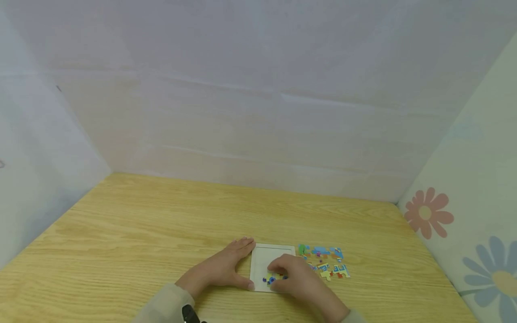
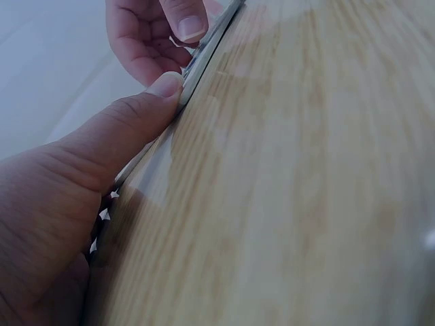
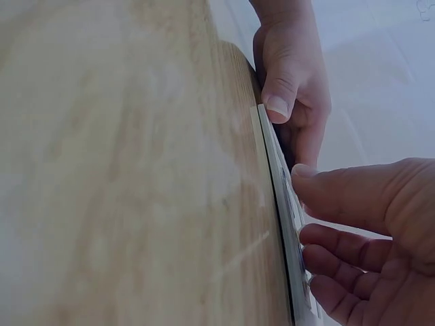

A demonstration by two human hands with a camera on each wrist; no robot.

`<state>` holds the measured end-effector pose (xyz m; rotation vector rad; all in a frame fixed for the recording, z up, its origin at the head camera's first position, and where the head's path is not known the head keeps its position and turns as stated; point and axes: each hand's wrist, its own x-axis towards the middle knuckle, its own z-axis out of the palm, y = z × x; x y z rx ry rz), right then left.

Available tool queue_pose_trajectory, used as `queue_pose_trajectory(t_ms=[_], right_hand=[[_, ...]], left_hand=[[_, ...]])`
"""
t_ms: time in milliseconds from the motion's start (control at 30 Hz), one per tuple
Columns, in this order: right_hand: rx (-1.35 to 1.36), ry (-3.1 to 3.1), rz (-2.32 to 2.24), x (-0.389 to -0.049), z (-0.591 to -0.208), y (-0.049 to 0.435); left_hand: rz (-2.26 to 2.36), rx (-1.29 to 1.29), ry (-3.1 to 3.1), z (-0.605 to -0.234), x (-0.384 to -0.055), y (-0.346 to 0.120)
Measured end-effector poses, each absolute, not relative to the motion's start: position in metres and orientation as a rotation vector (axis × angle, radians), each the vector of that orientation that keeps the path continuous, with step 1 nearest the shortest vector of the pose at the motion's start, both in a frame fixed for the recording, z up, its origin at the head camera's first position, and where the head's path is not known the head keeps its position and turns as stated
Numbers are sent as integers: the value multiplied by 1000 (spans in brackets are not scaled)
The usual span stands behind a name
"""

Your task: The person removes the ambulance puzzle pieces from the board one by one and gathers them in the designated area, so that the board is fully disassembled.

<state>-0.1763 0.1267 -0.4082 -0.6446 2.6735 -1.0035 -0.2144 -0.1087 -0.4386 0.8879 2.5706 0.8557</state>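
Observation:
A shallow white puzzle tray (image 1: 264, 256) lies flat on the wooden table. Several joined jigsaw pieces (image 1: 271, 280), yellow and blue-purple, sit along its lower part, partly hidden by the right hand. My left hand (image 1: 227, 268) is spread along the tray's left side, its thumb on the lower left corner and fingers by the upper left one. Over the pieces is my right hand (image 1: 304, 279), fingers bent and fingertips down at the tray. In the right wrist view its thumb (image 3: 340, 193) and fingers stand apart, with no piece visible between them.
Loose jigsaw pieces (image 1: 322, 250) in blue, green, yellow and orange lie on the table right of the tray. A pale cloth wall (image 1: 242, 112) rises behind the table (image 1: 169, 215), and a flower-printed one (image 1: 476, 188) stands at the right.

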Motion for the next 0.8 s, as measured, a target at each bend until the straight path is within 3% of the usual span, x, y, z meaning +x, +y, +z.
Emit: queue_pose_trajectory(t_ms=[800], right_hand=[[-628,2651,-934,-185,-407,114]], left_hand=[[886,910,2570,-436,-213,-110]])
